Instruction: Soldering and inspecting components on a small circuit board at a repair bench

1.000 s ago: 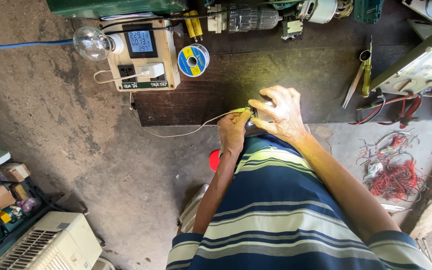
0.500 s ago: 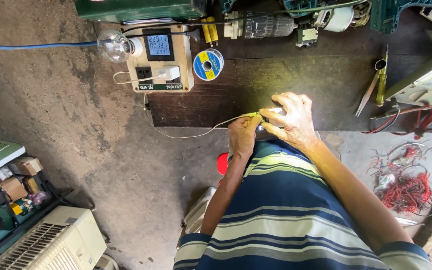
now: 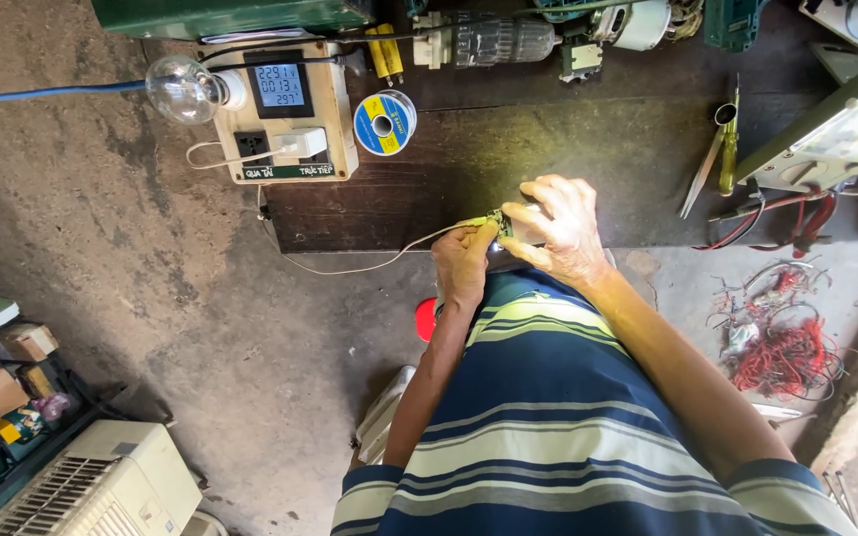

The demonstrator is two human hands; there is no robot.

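Fingers [image 3: 497, 230] of both hands pinching a small yellow-lit part [image 3: 497, 220] at the near edge of the dark table [image 3: 469, 159]. Trailing a thin white wire [image 3: 350, 266] toward the meter box [image 3: 285, 109]; risking a snag, tugging the part loose.

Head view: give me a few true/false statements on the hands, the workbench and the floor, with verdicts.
1. Both hands, left hand and right hand, hold a small part at the workbench edge. True.
2. The solder spool lies on the floor. False: it sits on the workbench beside the meter box.
3. A clear light bulb sticks out from the meter box's side. True.
4. The red wire tangle is on the workbench. False: it lies on the floor.
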